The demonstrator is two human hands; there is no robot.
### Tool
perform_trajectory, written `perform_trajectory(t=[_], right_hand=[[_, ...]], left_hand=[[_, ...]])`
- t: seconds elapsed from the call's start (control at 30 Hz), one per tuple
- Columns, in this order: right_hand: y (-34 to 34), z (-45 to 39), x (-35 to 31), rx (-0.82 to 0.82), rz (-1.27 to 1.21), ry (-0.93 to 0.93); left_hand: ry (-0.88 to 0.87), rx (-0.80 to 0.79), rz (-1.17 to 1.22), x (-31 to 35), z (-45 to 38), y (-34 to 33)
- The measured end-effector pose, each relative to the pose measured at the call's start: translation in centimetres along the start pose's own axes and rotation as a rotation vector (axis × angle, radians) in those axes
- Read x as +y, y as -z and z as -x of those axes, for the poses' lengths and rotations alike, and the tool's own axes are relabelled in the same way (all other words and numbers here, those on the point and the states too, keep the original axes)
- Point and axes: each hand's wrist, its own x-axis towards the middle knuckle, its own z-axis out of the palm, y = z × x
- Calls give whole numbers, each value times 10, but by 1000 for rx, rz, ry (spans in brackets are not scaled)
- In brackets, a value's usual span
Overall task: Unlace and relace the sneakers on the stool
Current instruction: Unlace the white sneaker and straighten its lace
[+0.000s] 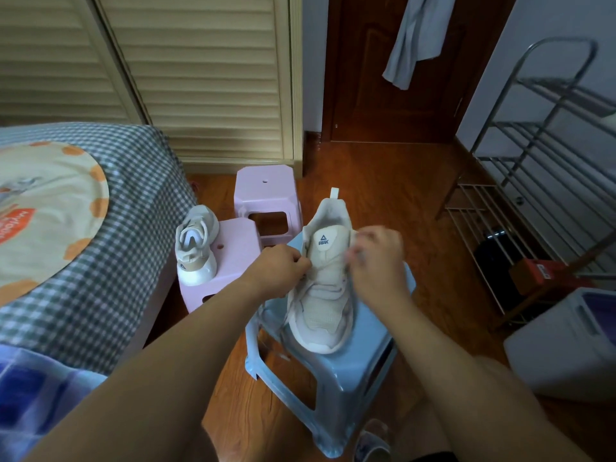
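A cream sneaker (325, 305) stands on a light blue stool (350, 371), toe toward me, tongue up with a dark logo. My left hand (280, 266) pinches the lace at the shoe's left eyelets. My right hand (378, 258) pinches the lace on the right side near the tongue; it is blurred. Lace loops hang down the sneaker's left side. The second cream sneaker (196, 246) stands on a pink stool (230, 261) to the left, heel toward me.
A second pink stool (266, 191) stands behind. A bed with a checked cover (126, 228) fills the left. A metal rack (540, 181) and a grey bin (566, 345) stand at the right. Louvred wardrobe doors and a dark wooden door lie beyond.
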Motion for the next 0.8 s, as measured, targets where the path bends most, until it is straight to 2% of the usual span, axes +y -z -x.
perform_trajectory(t=[0.07,0.1,0.13,0.17,0.2,0.27,0.37,0.43,0.53,0.63,0.7,0.8], right_hand=[[31,-16,18,283,-337,-603],[48,-22,32,385,-474,-848],[61,-26,43,416,-516,-986],[68,-28,48,396,-439,-1016],[68,-29,46,331,-281,-947],[56,-18,25,167,-12,-565],[20,0,-5,-160,87,19],[-3,9,-12,-306,180,199],[-15,8,-15,-331,180,228],[-15,4,-15,-252,143,293],[-3,0,-8,-142,168,148],[30,-7,10,25,211,-176]], left_hand=[[-2,6,-22,0,-1,2],[-2,10,-28,-1,-2,2],[-1,11,-25,-1,-2,2],[3,10,-16,-1,-2,2],[6,7,-8,-2,-2,2],[1,0,0,-1,-2,2],[3,1,33,0,-1,3],[-3,1,49,-1,0,4],[-12,-11,35,-3,0,3],[-18,3,-5,-3,1,2],[-6,16,-28,-2,1,3],[9,25,-26,-1,0,4]])
